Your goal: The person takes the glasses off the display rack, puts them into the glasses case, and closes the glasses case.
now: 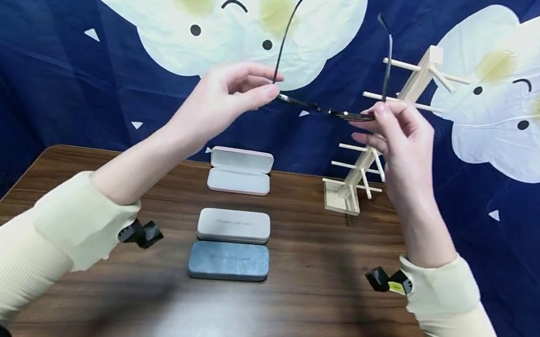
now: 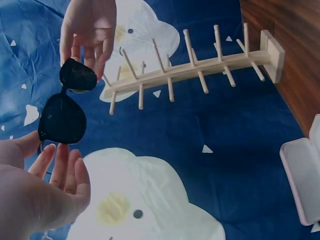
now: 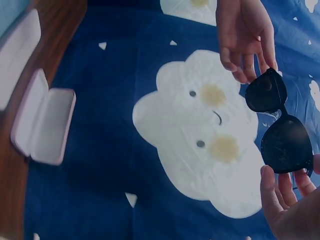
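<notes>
A pair of black sunglasses [image 1: 348,115] is held up in the air between both hands, its arms unfolded and pointing up in the head view. My left hand [image 1: 232,90] pinches one end of the frame near the hinge, thumb against fingers. At the other end, my right hand [image 1: 401,134] pinches the opposite hinge corner. Both dark lenses show in the left wrist view, where the sunglasses [image 2: 64,117] stretch from one hand to the other. The right wrist view also shows the lenses of the sunglasses [image 3: 287,142] between the fingertips.
Behind the right hand stands a wooden peg rack [image 1: 354,177]. An open glasses case [image 1: 238,181] lies at the table's back edge, with a closed white case [image 1: 233,225] and a closed blue case [image 1: 229,261] nearer on the brown table [image 1: 309,318]. A blue cloud-print cloth [image 1: 176,117] hangs behind.
</notes>
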Tool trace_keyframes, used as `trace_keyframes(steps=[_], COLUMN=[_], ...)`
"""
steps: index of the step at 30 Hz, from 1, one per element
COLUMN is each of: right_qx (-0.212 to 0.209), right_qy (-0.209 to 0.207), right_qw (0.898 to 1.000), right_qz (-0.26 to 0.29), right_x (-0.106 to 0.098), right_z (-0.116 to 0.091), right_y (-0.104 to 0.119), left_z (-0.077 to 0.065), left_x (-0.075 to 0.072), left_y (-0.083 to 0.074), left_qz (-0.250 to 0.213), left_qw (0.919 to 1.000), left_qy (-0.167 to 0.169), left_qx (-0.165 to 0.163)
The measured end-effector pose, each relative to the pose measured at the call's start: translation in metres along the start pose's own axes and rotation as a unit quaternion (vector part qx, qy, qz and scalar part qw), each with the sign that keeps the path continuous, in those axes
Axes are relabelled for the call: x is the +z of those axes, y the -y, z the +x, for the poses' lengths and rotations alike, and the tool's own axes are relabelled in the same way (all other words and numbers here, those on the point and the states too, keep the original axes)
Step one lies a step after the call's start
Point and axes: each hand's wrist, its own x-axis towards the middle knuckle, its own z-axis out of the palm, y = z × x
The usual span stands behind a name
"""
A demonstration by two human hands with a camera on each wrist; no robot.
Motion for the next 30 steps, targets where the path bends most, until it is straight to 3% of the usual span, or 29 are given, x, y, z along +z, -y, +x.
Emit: trace_keyframes(steps=[6,14,30], right_qx=[0.023,0.046,0.116], right_qy=[0.007,0.019,0.027], right_qw=[1.000,0.998,0.989], right_qz=[-0.018,-0.029,-0.083], right_x=[0.012,0.025,0.040], right_z=[-0.009,-0.026,-0.071], right_y=[-0.015,-0.034,-0.067], left_z=[-0.023,-0.052,-0.108], left_x=[-0.004,-0.005,-0.002], left_y=[0.014,0.036,0.072], left_qz=[0.031,0.009,-0.017], left_qw=[0.9987,0.9973,0.9928], left_qy=[-0.034,-0.066,-0.091], left_qx=[-0.024,-0.030,-0.076])
